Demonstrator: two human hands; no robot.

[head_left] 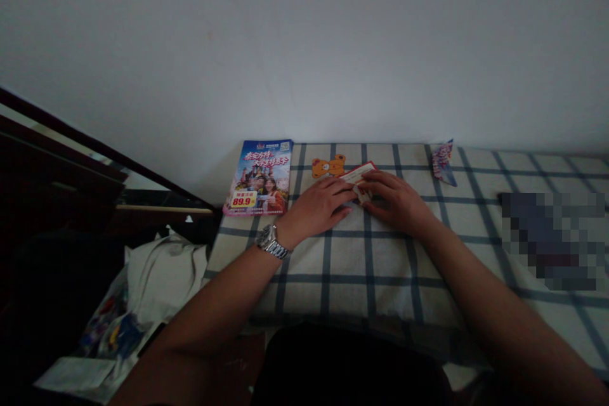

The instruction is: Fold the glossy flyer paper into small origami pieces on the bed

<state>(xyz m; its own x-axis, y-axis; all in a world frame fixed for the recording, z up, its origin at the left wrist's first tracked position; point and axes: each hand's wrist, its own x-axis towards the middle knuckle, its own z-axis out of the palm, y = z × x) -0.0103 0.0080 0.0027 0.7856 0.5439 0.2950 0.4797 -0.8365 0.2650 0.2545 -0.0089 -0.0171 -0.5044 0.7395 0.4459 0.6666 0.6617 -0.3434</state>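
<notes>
Both my hands rest on a checked cloth (333, 260) that covers a table by the wall. My left hand (320, 205), with a metal watch (271, 242) on its wrist, lies palm down with its fingers pressed on a small paper (360, 176) with a red edge. My right hand (397, 202) meets it from the right, its fingers pinching a fold of the same paper. Most of the paper is hidden under the fingers. An orange bear-shaped cutout (328, 167) lies just behind my left hand.
A colourful flyer (259, 177) lies at the cloth's back left corner. A small folded patterned paper (443, 162) stands at the back right near the wall. A blurred patch (552, 238) covers something at the right. Cloth and clutter (157, 273) lie below the table at left.
</notes>
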